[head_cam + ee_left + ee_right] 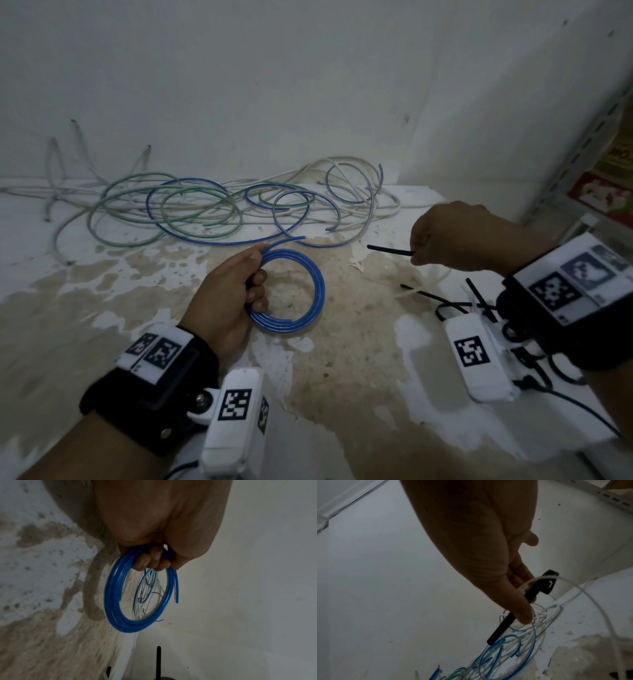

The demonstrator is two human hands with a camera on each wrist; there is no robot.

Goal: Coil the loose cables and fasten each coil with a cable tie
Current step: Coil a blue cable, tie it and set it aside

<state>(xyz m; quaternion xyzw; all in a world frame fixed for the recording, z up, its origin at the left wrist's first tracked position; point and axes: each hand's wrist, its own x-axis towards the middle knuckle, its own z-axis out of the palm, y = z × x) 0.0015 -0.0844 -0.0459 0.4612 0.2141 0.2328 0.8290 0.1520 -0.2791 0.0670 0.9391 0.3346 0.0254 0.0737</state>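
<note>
My left hand (230, 291) grips the blue cable coil (301, 301) above the surface (359, 377); my right hand (455, 236) pinches a black cable tie (388, 250), tip pointing left toward the coil.

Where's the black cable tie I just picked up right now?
In the head view the black cable tie is on the right, pinched in your right hand, pointing toward the blue coil in your left hand.
</note>
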